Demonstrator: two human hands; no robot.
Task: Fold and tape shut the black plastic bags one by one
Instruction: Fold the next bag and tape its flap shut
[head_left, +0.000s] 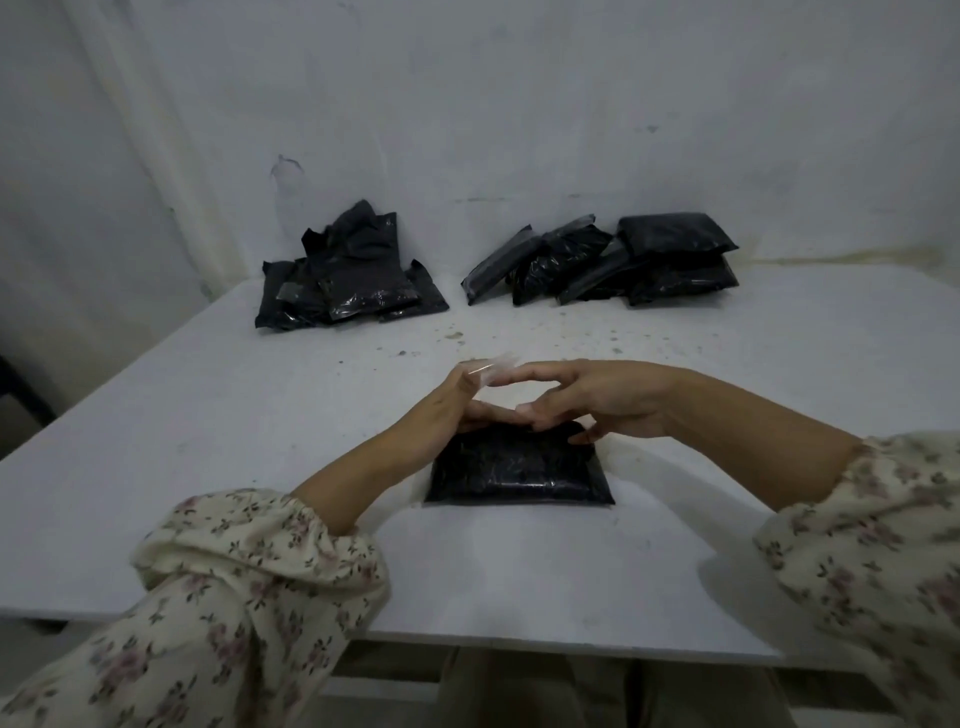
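A folded black plastic bag (517, 470) lies flat on the white table (208, 467) in front of me. Both hands hover over its far edge. My left hand (447, 405) and my right hand (597, 400) hold a short strip of clear tape (491, 370) between them, left fingers pinching one end and right index finger and thumb at the other. Lower fingers of both hands rest on the bag's folded top edge, hiding it.
Two heaps of black bags lie at the back by the wall: a loose pile at left (348, 278) and a pile of flat packets at right (608, 260). Small crumbs dot the table's middle. The near edge of the table runs just below my sleeves.
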